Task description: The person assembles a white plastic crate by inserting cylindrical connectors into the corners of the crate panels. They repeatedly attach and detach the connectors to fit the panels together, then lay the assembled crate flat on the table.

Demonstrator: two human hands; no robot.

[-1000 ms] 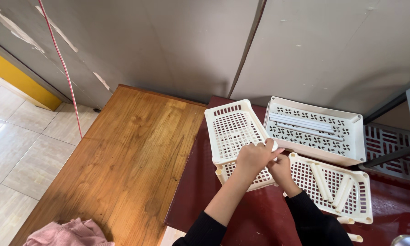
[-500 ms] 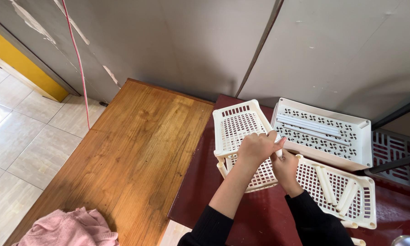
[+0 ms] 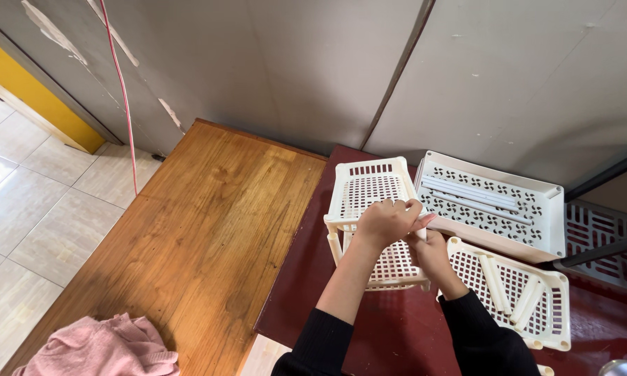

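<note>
Gripping a short white tube point(image 3: 425, 223) with both hands, left hand point(image 3: 385, 221) fingers closed, right hand point(image 3: 432, 252) beneath, I work above the cream basket point(image 3: 369, 188) on the dark red bench point(image 3: 397, 334); another basket point(image 3: 522, 299) lies at 3 o'clock.

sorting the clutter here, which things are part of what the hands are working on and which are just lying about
In hand:
left hand and right hand, both at the right edge of the cream slotted basket
white tubes in the basket tray beside it
long rods in the far tray

Lying about:
pink cloth
wooden table
red cord
</note>
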